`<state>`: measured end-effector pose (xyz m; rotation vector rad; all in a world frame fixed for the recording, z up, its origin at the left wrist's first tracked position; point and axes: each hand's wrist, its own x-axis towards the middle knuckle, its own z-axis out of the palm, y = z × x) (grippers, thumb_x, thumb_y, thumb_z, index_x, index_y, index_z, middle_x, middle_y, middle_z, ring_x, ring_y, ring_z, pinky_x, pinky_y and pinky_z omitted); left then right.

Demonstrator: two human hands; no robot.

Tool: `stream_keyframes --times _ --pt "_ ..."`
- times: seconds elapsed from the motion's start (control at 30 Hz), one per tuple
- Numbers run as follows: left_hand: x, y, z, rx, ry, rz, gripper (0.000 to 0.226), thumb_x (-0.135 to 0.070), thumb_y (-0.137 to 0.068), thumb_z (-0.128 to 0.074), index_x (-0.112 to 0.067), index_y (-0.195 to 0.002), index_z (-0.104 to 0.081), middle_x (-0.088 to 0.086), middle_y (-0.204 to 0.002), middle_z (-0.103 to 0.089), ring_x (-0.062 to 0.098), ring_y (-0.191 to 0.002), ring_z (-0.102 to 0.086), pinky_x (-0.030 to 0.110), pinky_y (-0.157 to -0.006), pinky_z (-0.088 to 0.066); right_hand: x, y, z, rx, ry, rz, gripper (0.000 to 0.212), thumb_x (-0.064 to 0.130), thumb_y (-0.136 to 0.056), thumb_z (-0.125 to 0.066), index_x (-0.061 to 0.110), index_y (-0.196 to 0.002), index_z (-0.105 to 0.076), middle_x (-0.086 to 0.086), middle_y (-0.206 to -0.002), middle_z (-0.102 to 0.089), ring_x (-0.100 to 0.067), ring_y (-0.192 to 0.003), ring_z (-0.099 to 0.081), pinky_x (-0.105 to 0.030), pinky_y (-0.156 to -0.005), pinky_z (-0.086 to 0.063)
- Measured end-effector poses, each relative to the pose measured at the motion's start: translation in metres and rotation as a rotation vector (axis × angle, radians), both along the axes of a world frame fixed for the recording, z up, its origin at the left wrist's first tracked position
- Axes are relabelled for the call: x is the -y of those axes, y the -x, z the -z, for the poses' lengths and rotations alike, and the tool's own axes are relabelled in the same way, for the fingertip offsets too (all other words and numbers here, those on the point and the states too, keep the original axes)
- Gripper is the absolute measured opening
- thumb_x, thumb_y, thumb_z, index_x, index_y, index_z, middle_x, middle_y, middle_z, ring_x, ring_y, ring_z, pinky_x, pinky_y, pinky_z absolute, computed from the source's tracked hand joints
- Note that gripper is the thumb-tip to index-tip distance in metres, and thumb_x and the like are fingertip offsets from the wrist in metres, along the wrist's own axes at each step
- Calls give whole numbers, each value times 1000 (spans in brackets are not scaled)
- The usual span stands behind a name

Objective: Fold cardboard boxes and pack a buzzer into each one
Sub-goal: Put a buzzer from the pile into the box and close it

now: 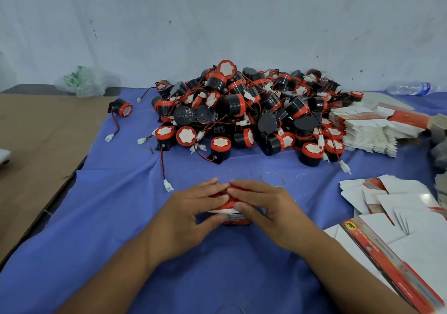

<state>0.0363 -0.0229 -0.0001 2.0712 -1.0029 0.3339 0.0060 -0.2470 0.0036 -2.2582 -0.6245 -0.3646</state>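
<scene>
Left hand [191, 217] and right hand [266, 212] clasp a small red-and-white box [235, 220] on a blue cloth [121, 204] covering the surface, midway along its front part; the fingers of both hands curl over the box's top, tips nearly meeting, thumbs at its near side. A heap of black-and-red buzzers [242, 110] with wired plugs lies toward the back edge, a stray buzzer [122, 108] to its left. Stacked flat boxes [372, 129] line the right edge, with more fanned out near the front right corner. A rubber band [273, 179] lies just beyond the right hand
</scene>
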Motion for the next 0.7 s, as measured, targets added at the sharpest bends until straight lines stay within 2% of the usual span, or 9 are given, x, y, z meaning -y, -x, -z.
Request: stream_keyframes --times 0.13,0.27,0.43,0.53,0.6,0.67,0.7 --pt "3 1 3 62 28 -58 31 -21 -84 -73 -12 -114 -73 -11 -129 -62 6 -129 -52 26 -106 -44 0 2 -2 32 71 -20 43 37 -96 -63 16 -133 -65 4 -146 -53 -5 -135 -48 -26 -111 -41" --pt "2 0 0 104 27 -39 24 -20 -84 -72 -12 -107 -75 -15 -126 -62 4 -128 -52 19 -105 -42 -3 4 -6 110 248 -47 39 30 -99 -61 14 -135 -62 -2 -152 -47 -19 -140 -43 -30 -115 -35" --pt "-3 -4 -3 77 -60 -21 23 -23 -86 -71 -14 -106 -75 -14 -129 -62 1 -134 -45 17 -109 -36 -9 5 1 41 366 -9 47 31 -104 -51 18 -149 -45 1 -162 -29 -24 -148 -29 -38 -119 -30" --pt "-1 -1 -3 83 -107 -53 22 -20 -88 -71 -10 -108 -72 -9 -131 -60 7 -133 -46 20 -108 -38 -8 7 2 64 302 -23 47 27 -103 -54 18 -148 -46 -3 -160 -32 -25 -141 -39 -36 -116 -34" --pt "4 2 -5 91 -96 -63 20 -18 -91 -68 -7 -108 -70 -5 -129 -61 11 -126 -53 24 -105 -42 -10 6 2 102 216 -8 44 24 -99 -60 16 -142 -55 -6 -152 -45 -21 -131 -49 -29 -111 -39" --pt "8 2 -7 74 -38 -72 24 -22 -94 -62 -9 -112 -68 -6 -126 -62 6 -120 -54 21 -102 -42 -11 2 5 96 32 22 37 19 -94 -67 12 -130 -65 -3 -137 -58 -13 -123 -55 -22 -106 -42" --pt "8 1 -9 29 -6 -79 26 -25 -93 -63 -13 -116 -67 -9 -125 -61 3 -119 -54 18 -101 -42 -11 1 4 22 -98 46 32 20 -94 -68 13 -125 -69 2 -131 -63 -8 -120 -58 -22 -103 -46"
